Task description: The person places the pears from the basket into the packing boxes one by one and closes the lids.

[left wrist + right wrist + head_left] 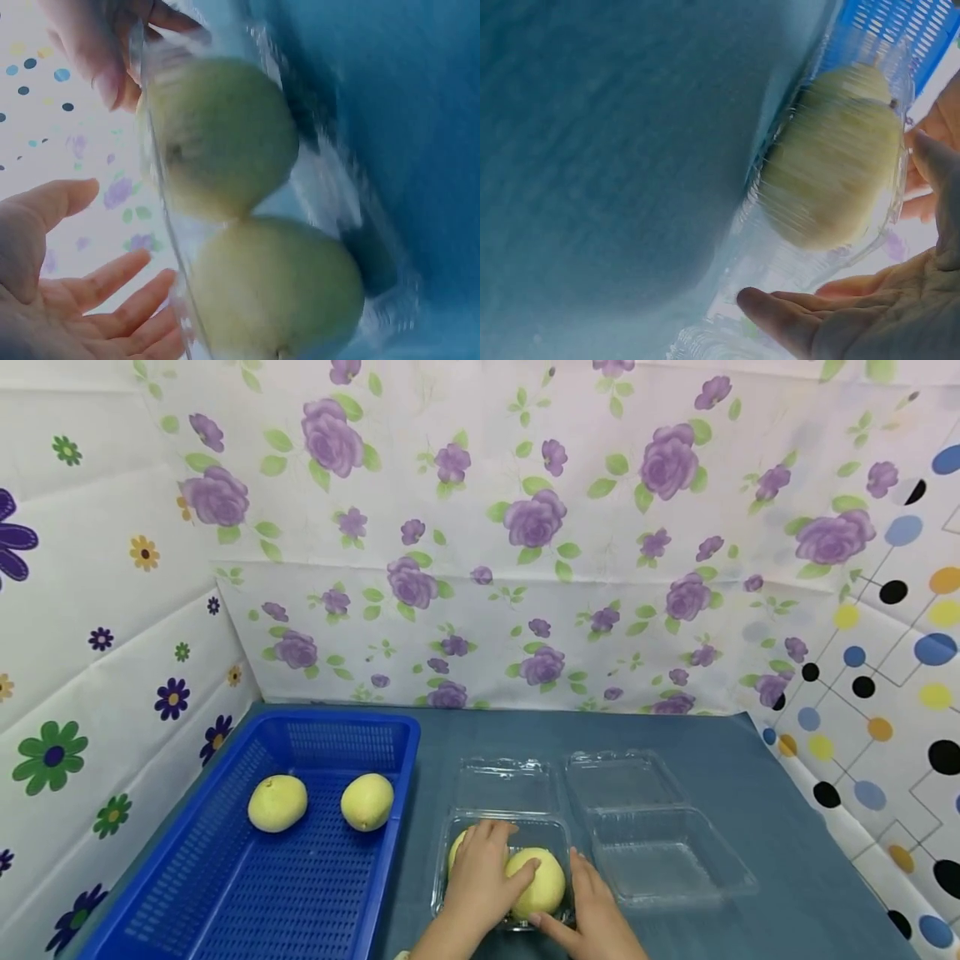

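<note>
Two pale yellow melons sit side by side in a clear plastic clamshell box [438, 881] whose lid [506, 785] lies folded back. My left hand [480, 872] is over the left melon [274, 289], with its fingers spread and relaxed and its thumb by the right melon [538, 885]. At the box's right side is my right hand [596, 910], fingers extended along the wall and thumb close to the front of the right melon. In the right wrist view, the right hand's [877, 300] fingers are straight, beside the box wall.
A blue plastic basket [408, 760] stands on the left, with one melon [277, 803] and another melon [367, 802] inside. Right of the filled box lies a second clear clamshell box [675, 852], open. Patterned sheets [480, 635] border the blue-grey tabletop [787, 827].
</note>
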The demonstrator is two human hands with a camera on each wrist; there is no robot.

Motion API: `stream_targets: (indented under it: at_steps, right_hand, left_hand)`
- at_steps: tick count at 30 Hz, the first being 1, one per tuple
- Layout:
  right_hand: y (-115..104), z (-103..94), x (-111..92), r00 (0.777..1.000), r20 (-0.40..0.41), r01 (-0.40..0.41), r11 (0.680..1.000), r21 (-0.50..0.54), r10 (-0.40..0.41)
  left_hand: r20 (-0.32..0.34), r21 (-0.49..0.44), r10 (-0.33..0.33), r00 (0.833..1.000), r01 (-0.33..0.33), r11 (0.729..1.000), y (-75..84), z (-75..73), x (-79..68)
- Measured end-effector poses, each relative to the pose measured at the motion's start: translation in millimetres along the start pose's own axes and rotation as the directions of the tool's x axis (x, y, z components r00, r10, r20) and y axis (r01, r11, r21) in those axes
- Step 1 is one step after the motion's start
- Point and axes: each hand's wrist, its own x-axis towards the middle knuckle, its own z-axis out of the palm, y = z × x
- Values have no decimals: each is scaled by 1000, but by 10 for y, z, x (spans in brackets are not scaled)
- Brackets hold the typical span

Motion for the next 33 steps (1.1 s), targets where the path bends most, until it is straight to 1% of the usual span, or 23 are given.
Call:
stream_targets:
  at_steps: [2, 3, 4, 6, 8, 10, 14, 18, 21, 25, 29, 33]
  right_hand:
    - [-18, 13, 4, 1000, 0, 2, 1000, -2, -2]
    - [-27, 18, 7, 1000, -2, -1, 1000, -2, 1]
    - [-33, 21, 8, 1000, -5, -6, 1000, -3, 6]
    - [-49, 24, 14, 1000, -13, -15, 1000, -4, 15]
    - [-69, 25, 24, 1000, -26, -17, 1000, -4, 17]
    - [-91, 26, 45, 999, -43, -14, 1000, -1, 14]
    - [-136, 16, 97, 996, -87, 13, 1000, 12, -12]
    - [-159, -7, 138, 991, -131, 31, 999, 34, -26]
    - [-159, -16, 169, 988, -154, 36, 999, 37, -29]
    - [-173, -16, 223, 984, -175, 46, 998, 53, -36]
    - [-198, -24, 292, 983, -182, 36, 995, 96, -18]
    - [-201, -19, 368, 984, -180, 23, 992, 122, -1]
  left_hand:
    - [-82, -18, -1, 997, 0, 1000, -29, -29, 22]
    - [-128, -20, -1, 992, -1, 1000, -49, -38, 36]
    - [-175, -21, -2, 985, -2, 1000, -68, -41, 48]
    - [-262, -19, -6, 965, 1, 1000, -106, -45, 70]
    - [-321, -24, -25, 947, 18, 1000, -147, -43, 80]
    - [-347, -38, -63, 936, 53, 998, -188, -36, 81]
    - [-349, -63, -145, 926, 132, 989, -262, -17, 71]
    - [-350, -85, -201, 915, 182, 980, -317, -3, 65]
    - [-335, -118, -250, 909, 223, 968, -348, 15, 74]
    - [-294, -171, -316, 902, 276, 946, -394, 43, 104]
    - [-240, -247, -355, 903, 297, 922, -431, 68, 140]
    - [-185, -339, -400, 898, 324, 883, -452, 94, 153]
